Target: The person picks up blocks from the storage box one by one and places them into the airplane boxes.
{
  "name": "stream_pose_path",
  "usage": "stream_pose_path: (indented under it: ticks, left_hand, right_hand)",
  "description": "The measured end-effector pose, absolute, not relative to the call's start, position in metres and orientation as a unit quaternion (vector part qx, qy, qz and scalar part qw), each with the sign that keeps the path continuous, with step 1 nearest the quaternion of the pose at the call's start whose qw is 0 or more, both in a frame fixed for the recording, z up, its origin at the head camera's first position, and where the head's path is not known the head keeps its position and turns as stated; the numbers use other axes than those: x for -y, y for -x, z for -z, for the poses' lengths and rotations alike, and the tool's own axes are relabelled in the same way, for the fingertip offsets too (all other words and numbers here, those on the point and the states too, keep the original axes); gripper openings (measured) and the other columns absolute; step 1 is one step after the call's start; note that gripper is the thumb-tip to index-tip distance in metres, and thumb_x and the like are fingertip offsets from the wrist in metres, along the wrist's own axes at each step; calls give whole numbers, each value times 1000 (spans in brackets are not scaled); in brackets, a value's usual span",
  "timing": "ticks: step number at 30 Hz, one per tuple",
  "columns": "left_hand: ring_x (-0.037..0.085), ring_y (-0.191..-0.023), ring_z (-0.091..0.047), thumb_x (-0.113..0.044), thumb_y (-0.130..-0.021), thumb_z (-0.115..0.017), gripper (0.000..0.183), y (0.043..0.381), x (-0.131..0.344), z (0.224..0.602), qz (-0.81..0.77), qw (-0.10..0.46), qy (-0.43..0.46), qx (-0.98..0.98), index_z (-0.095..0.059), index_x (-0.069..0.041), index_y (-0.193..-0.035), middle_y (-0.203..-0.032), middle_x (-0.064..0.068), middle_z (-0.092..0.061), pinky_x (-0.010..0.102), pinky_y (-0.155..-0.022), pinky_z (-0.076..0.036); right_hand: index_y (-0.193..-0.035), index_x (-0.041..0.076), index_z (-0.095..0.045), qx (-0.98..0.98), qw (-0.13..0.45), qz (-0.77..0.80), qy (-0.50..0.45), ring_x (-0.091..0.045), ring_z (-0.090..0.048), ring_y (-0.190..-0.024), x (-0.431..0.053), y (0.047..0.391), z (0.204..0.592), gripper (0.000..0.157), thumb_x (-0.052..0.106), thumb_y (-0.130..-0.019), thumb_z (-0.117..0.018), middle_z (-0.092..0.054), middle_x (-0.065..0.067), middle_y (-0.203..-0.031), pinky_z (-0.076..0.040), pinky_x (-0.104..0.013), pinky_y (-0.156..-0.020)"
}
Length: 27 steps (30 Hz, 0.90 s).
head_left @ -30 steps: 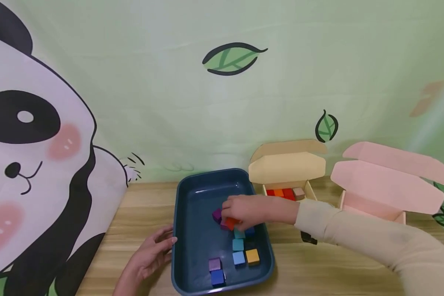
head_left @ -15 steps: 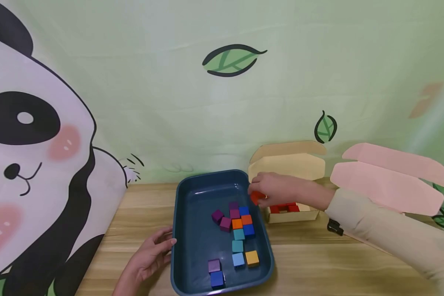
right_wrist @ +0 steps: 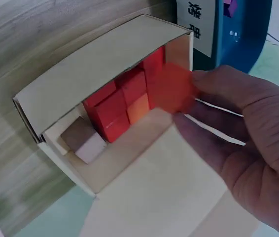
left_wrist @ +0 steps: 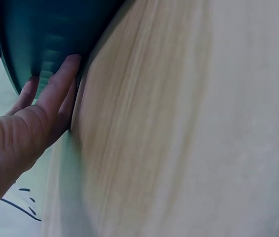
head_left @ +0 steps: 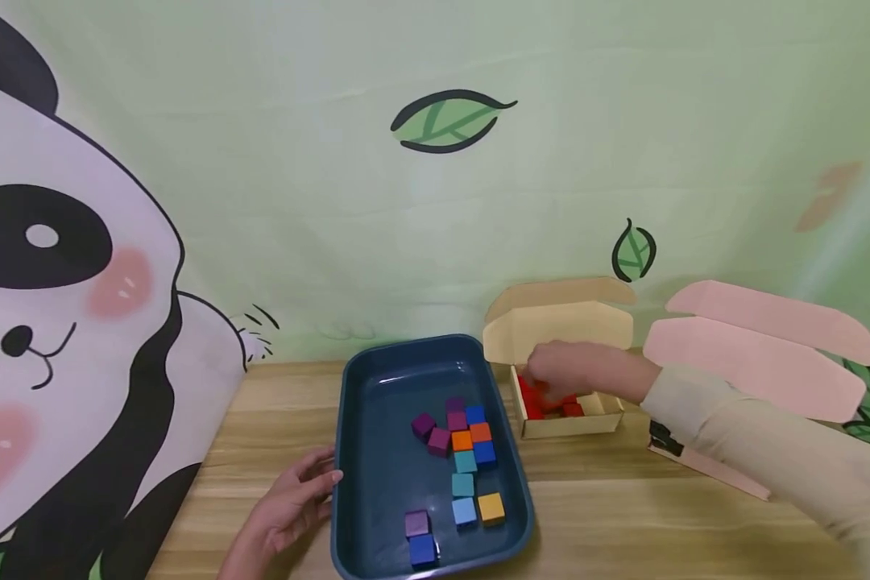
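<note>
Between thumb and fingers, my right hand (head_left: 561,369) pinches a red-orange cube (right_wrist: 173,89) at the opening of a small cream cardboard box (head_left: 573,427). Inside that box lie several red cubes (right_wrist: 114,111), an orange cube (right_wrist: 139,107) and a brownish cube (right_wrist: 83,136). My left hand (head_left: 293,503) rests with loosely extended fingertips against the outer left wall of a dark blue tray (head_left: 377,483). In the tray sit purple cubes (head_left: 439,441), blue cubes (head_left: 422,550), teal cubes (head_left: 463,485), orange cubes (head_left: 461,440), a light blue cube (head_left: 464,511) and a yellow cube (head_left: 490,508).
To the right of the cream box stands a pink cardboard box (head_left: 754,362) with its lid raised, partly hidden by my right sleeve (head_left: 754,435). A green cloth backdrop (head_left: 319,201) with a panda drawing (head_left: 65,322) hangs behind the wooden table (head_left: 623,515).
My right hand has lifted the red-orange cube from the tray and carried it rightward over to the cream box. My left hand has stayed at the tray's side.
</note>
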<state>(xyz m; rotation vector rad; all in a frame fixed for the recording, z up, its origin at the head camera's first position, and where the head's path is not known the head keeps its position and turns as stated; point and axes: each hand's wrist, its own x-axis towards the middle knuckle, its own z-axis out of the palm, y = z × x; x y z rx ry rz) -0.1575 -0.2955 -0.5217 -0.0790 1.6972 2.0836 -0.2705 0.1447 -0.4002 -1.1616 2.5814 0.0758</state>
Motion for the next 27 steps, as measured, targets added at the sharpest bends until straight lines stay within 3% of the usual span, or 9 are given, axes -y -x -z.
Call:
stream_pose_path:
  ticks: [4, 14, 20, 27]
  left_hand:
    - [16, -106, -60, -8, -102, -59, 70, 157, 294, 522, -753, 230, 28, -615, -17, 5, -156, -129, 8, -54, 36, -91, -54]
    - [16, -106, -60, -9, -102, -60, 70, 158, 295, 519, -754, 228, 36, -615, -18, 5, -156, -130, 10, -52, 37, -92, -53]
    - [16, -107, -59, -9, -102, -60, 73, 157, 296, 519, -753, 235, 41, -613, -14, 5, -157, -131, 10, -52, 37, -92, -53]
    - [15, -108, -59, -10, -101, -61, 74, 157, 296, 519, -756, 235, 37, -610, -15, 5, -157, -132, 10, -51, 36, -92, -53]
  right_hand:
    - [-78, 14, -70, -908, 203, -43, 365, -12, -52, -59, -144, 273, 406, 13, 6, -84, -78, -57, 5, -66, -46, -24, -58]
    - [-82, 11, -74, -903, 216, -59, 367, -12, -51, -59, -140, 277, 416, 7, 7, -86, -78, -60, 4, -67, -46, -25, -59]
    - [-89, 12, -75, -902, 229, -41, 363, -13, -55, -67, -138, 275, 422, 7, 8, -86, -80, -65, 4, -77, -51, -26, -66]
    - [-96, 10, -74, -918, 198, -19, 342, -14, -57, -72, -149, 277, 420, 13, 3, -86, -77, -67, 1, -84, -54, -29, -69]
